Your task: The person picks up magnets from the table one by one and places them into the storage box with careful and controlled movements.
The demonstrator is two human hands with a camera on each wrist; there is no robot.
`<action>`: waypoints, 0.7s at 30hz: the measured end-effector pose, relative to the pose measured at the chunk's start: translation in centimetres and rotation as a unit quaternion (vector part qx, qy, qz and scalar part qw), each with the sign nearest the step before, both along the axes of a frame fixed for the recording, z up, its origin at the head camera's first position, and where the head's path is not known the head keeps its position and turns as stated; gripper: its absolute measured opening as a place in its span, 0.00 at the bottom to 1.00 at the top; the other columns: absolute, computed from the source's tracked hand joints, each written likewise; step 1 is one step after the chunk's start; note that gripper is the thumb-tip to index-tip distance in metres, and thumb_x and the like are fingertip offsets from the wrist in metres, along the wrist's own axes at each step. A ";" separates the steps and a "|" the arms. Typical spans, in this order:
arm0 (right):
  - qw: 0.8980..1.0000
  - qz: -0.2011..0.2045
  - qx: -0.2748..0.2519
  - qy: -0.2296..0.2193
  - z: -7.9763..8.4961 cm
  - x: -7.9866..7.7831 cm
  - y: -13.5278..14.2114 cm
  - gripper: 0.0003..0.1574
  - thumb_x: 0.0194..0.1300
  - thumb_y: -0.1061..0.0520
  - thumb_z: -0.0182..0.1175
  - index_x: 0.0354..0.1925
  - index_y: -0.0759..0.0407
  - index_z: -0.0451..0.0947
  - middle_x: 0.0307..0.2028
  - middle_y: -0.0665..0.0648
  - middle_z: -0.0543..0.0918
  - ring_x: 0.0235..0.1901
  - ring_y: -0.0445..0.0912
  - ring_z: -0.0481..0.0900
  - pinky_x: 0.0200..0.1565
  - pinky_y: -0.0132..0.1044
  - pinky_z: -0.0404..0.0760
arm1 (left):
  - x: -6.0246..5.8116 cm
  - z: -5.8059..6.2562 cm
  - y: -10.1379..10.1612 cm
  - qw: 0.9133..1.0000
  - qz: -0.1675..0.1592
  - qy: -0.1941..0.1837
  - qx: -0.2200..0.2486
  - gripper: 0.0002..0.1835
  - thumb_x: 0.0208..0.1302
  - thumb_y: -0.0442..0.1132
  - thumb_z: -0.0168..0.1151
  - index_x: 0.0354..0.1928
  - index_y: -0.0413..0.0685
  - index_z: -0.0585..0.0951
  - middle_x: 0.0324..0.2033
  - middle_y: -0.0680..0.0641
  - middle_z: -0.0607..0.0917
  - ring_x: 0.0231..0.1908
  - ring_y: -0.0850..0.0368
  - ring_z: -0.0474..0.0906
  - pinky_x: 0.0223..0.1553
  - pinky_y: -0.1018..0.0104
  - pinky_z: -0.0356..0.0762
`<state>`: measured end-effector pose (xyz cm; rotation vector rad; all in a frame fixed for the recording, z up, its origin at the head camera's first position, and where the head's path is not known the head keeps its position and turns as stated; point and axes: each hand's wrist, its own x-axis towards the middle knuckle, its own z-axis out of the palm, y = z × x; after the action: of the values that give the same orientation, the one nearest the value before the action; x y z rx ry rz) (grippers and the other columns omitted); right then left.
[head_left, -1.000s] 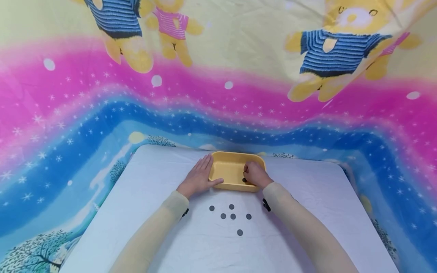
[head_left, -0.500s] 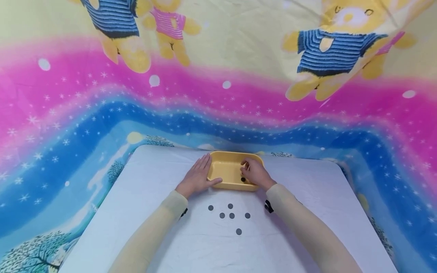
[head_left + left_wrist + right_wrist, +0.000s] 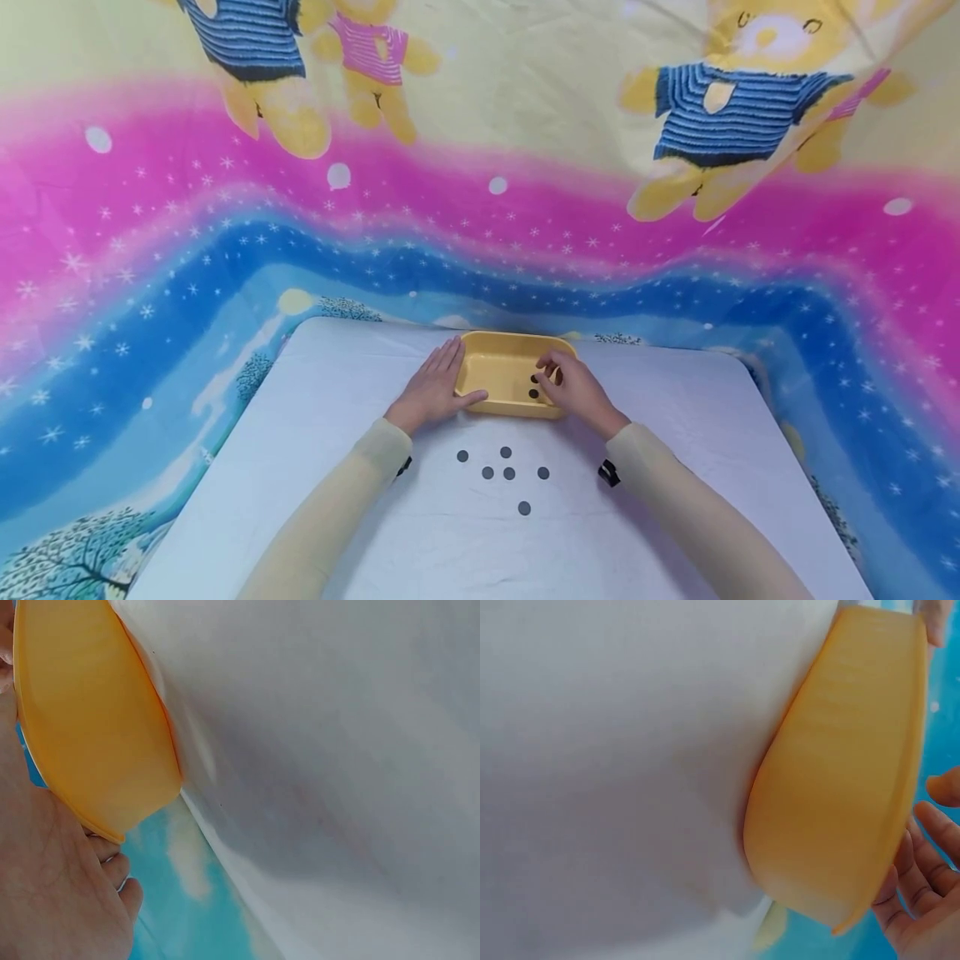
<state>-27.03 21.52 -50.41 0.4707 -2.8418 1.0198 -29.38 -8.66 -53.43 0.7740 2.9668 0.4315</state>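
L hand [image 3: 429, 393]: fingers straight, touching box [image 3: 495, 377]
R hand [image 3: 577, 387]: fingers half-bent, empty
Discs [image 3: 534, 393]: 2 in box, 6 lower ctr

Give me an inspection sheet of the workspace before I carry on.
Surface: white table, its cover faintly creased.
Job's things: yellow box, upright near the far edge; two dark discs inside, toward its right end; six gray discs loose on the table on its near side.
Clutter: nothing seen.
Left hand: spread against the box's left end, thumb at the near rim.
Right hand: at the box's right end, thumb and forefinger apart; contact with a disc unclear.
Cables: nothing seen.
Surroundings: printed fabric with bears and snowflakes.
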 end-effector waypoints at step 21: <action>0.999 0.024 -0.013 0.022 0.4 7.9 1.6 0.13 0.68 0.62 0.74 0.47 0.55 0.81 0.36 0.46 0.78 0.35 0.43 0.76 0.37 0.35 0.79 | -0.1 -0.3 0.1 1.000 -0.004 0.005 0.009 0.63 0.71 0.82 0.43 0.86 0.38 0.42 0.86 0.39 0.42 0.86 0.45 0.36 0.84 0.53 0.36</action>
<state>-19.16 23.14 -50.04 0.5546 -2.7879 1.0409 -29.53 -8.61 -53.71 0.7926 2.9714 0.4553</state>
